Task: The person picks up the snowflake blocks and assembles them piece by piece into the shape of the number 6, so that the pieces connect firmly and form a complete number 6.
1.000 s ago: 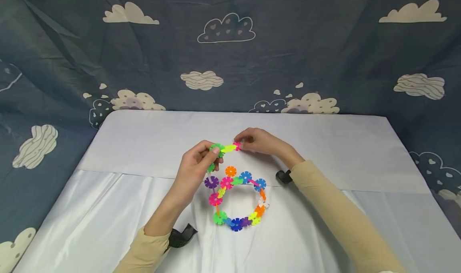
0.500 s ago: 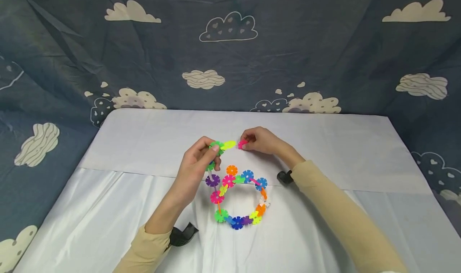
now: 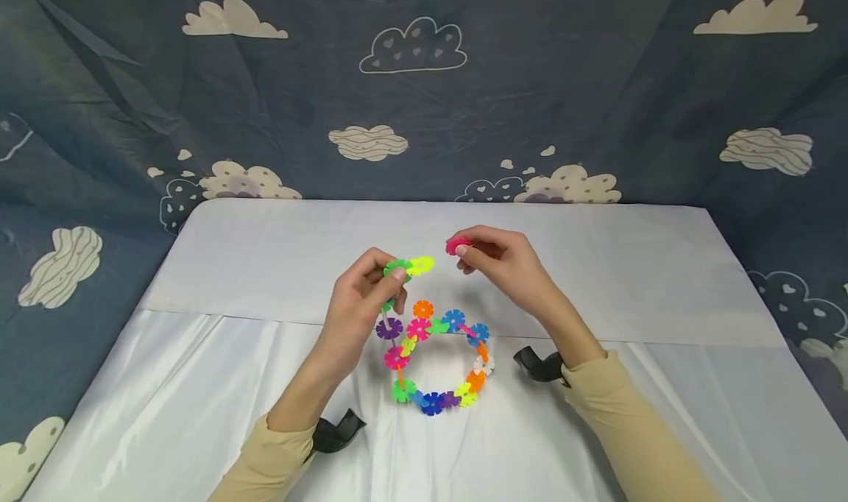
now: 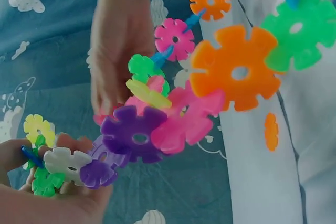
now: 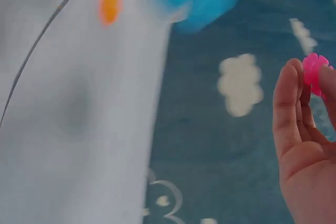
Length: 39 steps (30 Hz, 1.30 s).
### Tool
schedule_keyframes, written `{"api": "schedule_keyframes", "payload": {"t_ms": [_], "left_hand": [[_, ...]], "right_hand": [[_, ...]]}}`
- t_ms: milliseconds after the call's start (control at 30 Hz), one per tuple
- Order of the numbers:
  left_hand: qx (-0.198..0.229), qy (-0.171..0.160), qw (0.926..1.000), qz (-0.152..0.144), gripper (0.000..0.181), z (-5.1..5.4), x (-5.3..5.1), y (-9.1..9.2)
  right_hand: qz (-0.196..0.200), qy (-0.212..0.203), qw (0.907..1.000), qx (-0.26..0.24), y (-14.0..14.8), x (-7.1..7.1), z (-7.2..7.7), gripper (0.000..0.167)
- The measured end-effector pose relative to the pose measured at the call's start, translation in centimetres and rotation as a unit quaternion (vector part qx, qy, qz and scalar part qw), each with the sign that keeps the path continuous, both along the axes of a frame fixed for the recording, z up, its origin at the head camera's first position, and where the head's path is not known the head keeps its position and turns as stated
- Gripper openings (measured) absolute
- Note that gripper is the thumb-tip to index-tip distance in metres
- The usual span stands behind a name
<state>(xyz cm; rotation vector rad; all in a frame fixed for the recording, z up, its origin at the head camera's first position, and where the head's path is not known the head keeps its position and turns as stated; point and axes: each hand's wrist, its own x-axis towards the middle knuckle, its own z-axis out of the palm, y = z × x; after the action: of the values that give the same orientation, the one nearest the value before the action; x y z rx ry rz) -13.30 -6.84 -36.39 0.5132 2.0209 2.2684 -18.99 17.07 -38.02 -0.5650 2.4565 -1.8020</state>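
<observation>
My left hand (image 3: 361, 303) pinches a green flower-shaped disc (image 3: 397, 269) between thumb and fingers. A yellow disc (image 3: 421, 266) is joined to it and sticks out to the right. Below the hand a purple disc (image 3: 389, 329) joins this strand to a colourful ring of interlocked flower discs (image 3: 433, 403). My right hand (image 3: 506, 263), raised to the right, pinches a pink flower disc (image 3: 457, 246) apart from the yellow one. The right wrist view shows that pink disc (image 5: 315, 73) between fingertips and thumb. Part of the strand is hidden behind the left fingers.
A loose orange disc (image 3: 422, 309) lies just beyond the ring; in the left wrist view this orange disc (image 4: 271, 131) sits apart on the cloth. White cloth (image 3: 629, 281) covers the table. A dark cloud-patterned curtain (image 3: 424, 104) hangs behind.
The pink disc, earlier against the yellow disc, has come away from it. My right hand has moved right and up with the pink disc. The left hand has hardly moved.
</observation>
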Motion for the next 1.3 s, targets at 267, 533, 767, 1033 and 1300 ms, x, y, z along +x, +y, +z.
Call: {"api": "schedule_keyframes", "payload": {"t_ms": [267, 533, 767, 1033, 1300], "left_hand": [[-0.019, 0.031, 0.9993, -0.001, 0.008, 0.8, 0.9, -0.1], [-0.045, 0.063, 0.9968, -0.020, 0.004, 0.9, 1.4, -0.1], [-0.060, 0.094, 0.9932, -0.032, 0.003, 1.4, 1.7, -0.1], [-0.073, 0.127, 0.9889, -0.024, 0.003, 2.0, 2.3, -0.2], [-0.082, 0.172, 0.9810, -0.033, 0.006, 2.1, 2.1, -0.2]], "right_hand": [[-0.050, 0.081, 0.9934, -0.064, -1.3, 5.7, 2.9, 0.027], [-0.084, 0.165, 0.9787, -0.089, -2.9, 8.0, 3.9, 0.031], [-0.084, 0.193, 0.9753, -0.066, -2.9, 8.4, 4.3, 0.033], [-0.067, 0.211, 0.9709, -0.092, -3.3, 9.0, 4.5, 0.034], [-0.063, 0.233, 0.9671, -0.080, -3.6, 9.1, 4.6, 0.033]]}}
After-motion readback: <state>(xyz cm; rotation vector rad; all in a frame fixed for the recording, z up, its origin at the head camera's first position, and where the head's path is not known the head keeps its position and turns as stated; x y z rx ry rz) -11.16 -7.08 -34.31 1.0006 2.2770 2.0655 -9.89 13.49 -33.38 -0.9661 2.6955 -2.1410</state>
